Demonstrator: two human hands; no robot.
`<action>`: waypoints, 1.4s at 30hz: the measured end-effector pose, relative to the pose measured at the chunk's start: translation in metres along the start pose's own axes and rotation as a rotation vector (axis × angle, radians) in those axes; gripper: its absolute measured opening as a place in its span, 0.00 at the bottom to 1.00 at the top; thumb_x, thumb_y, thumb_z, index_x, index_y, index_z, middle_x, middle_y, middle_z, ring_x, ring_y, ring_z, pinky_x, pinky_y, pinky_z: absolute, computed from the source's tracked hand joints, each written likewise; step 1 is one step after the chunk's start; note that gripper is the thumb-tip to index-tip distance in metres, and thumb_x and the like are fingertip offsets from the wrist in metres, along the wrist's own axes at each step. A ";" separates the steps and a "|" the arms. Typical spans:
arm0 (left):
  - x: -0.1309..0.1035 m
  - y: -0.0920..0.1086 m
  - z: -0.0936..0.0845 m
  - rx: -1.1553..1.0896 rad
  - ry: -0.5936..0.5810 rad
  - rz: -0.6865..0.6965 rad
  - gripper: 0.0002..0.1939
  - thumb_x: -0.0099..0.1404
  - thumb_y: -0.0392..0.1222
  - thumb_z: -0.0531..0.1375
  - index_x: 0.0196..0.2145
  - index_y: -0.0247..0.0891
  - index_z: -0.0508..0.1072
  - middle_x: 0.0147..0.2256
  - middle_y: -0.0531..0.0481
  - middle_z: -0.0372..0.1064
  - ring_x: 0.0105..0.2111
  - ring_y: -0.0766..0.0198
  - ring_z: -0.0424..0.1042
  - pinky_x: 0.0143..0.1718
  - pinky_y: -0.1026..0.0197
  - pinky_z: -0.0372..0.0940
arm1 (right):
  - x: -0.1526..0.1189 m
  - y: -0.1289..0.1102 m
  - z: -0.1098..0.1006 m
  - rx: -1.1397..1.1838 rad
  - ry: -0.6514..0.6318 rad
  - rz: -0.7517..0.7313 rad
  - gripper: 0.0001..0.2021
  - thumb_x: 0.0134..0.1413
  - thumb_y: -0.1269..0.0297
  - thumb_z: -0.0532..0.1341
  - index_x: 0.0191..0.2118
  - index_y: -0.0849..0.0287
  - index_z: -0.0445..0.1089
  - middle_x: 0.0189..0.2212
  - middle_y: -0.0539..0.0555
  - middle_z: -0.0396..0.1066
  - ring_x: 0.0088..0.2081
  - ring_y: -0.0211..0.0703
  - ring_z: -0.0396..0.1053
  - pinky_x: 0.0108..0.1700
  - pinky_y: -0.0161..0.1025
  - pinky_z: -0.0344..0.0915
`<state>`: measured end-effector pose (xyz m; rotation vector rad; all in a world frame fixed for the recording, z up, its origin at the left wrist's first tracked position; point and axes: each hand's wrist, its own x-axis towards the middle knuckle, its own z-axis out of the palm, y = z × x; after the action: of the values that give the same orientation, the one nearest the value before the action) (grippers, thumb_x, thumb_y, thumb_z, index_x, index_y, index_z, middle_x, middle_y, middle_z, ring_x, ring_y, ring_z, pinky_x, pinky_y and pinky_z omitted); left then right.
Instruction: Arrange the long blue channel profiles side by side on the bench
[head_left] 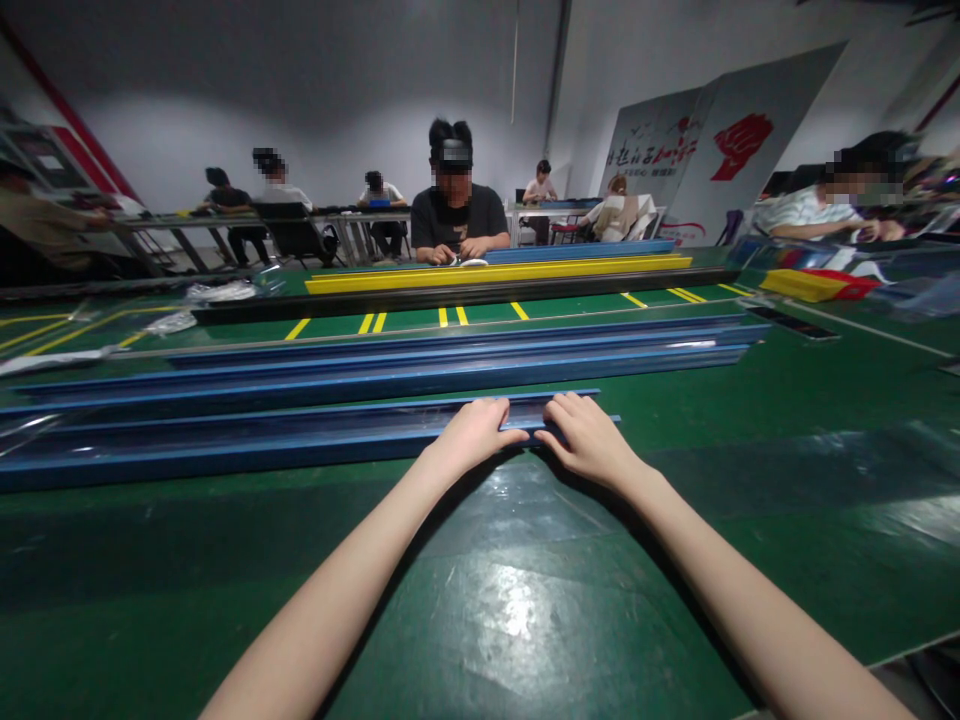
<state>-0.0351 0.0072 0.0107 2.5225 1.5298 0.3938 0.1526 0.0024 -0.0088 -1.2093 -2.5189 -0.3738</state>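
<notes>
Both hands are at the right end of the nearest blue plastic channel (262, 452), a long open trough lying across the green table. My left hand (474, 432) curls over it, fingertips at the far wall and thumb along the near wall, pointing right. Just to the right, my right hand (589, 435) grips the same channel close to its end, its thumb pointing left. A small gap separates the two thumbs. Shiny clear film shows inside the channel toward the left. My palms hide part of the near wall.
Behind lie more blue channels (450, 372), then a black strip (465, 297) and a yellow strip (517, 270). A co-worker (459, 215) sits opposite. A dark flat phone-like object (789, 320) and a yellow tray (801, 286) are at right. Clear sheeting (787, 470) spans the table's near side.
</notes>
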 end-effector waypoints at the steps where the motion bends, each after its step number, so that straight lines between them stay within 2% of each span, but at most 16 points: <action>1: 0.000 0.000 0.000 0.013 0.002 0.007 0.15 0.58 0.53 0.57 0.28 0.36 0.66 0.28 0.49 0.68 0.29 0.62 0.67 0.27 0.64 0.54 | 0.000 -0.002 0.001 -0.004 0.009 0.002 0.10 0.57 0.59 0.49 0.33 0.60 0.61 0.33 0.56 0.64 0.36 0.45 0.57 0.37 0.39 0.51; 8: -0.002 0.002 -0.004 0.119 -0.022 0.022 0.15 0.58 0.52 0.57 0.30 0.36 0.67 0.31 0.48 0.69 0.32 0.60 0.68 0.29 0.64 0.57 | 0.000 -0.003 0.008 0.042 0.032 0.029 0.10 0.58 0.60 0.49 0.33 0.60 0.61 0.33 0.55 0.64 0.36 0.44 0.57 0.36 0.38 0.49; 14: -0.007 -0.005 -0.014 0.197 -0.125 0.026 0.12 0.56 0.48 0.59 0.33 0.38 0.69 0.35 0.47 0.70 0.34 0.60 0.69 0.30 0.64 0.58 | 0.000 -0.005 0.009 -0.022 0.004 0.006 0.12 0.59 0.60 0.47 0.33 0.60 0.62 0.32 0.55 0.65 0.36 0.44 0.57 0.37 0.38 0.48; 19: -0.010 -0.015 -0.022 0.180 -0.242 -0.069 0.09 0.55 0.46 0.59 0.32 0.39 0.70 0.32 0.48 0.72 0.32 0.60 0.70 0.27 0.64 0.57 | -0.001 -0.010 0.010 -0.072 0.005 -0.010 0.13 0.60 0.59 0.46 0.34 0.60 0.63 0.32 0.55 0.66 0.35 0.44 0.58 0.37 0.39 0.47; 22: -0.013 -0.021 -0.025 0.173 -0.256 -0.100 0.09 0.55 0.46 0.59 0.32 0.38 0.70 0.32 0.48 0.72 0.31 0.60 0.70 0.27 0.64 0.57 | 0.000 -0.012 0.012 -0.078 0.008 -0.020 0.15 0.60 0.55 0.46 0.35 0.61 0.63 0.32 0.55 0.67 0.36 0.44 0.59 0.37 0.39 0.47; 27: -0.025 -0.028 -0.025 0.204 -0.198 -0.068 0.10 0.56 0.45 0.58 0.34 0.37 0.70 0.36 0.47 0.71 0.35 0.60 0.70 0.32 0.64 0.59 | 0.000 -0.013 0.013 -0.076 -0.009 -0.006 0.17 0.60 0.55 0.45 0.36 0.61 0.64 0.33 0.55 0.68 0.37 0.45 0.61 0.37 0.39 0.48; 35: -0.049 -0.036 -0.019 0.371 0.028 -0.065 0.16 0.59 0.54 0.55 0.35 0.37 0.68 0.39 0.47 0.69 0.40 0.57 0.67 0.38 0.60 0.59 | 0.004 -0.011 0.005 -0.053 -0.111 0.055 0.18 0.60 0.54 0.43 0.37 0.60 0.65 0.33 0.55 0.70 0.37 0.42 0.64 0.36 0.36 0.51; 42: -0.054 -0.041 -0.010 0.374 0.142 -0.044 0.17 0.60 0.55 0.54 0.33 0.38 0.69 0.37 0.48 0.69 0.39 0.60 0.65 0.38 0.60 0.58 | 0.016 -0.019 0.001 -0.070 -0.153 0.079 0.21 0.59 0.50 0.43 0.34 0.58 0.66 0.34 0.55 0.70 0.37 0.42 0.66 0.31 0.35 0.53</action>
<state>-0.0971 -0.0218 0.0017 2.7806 1.8610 0.3102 0.1283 0.0025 -0.0051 -1.4096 -2.5947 -0.3656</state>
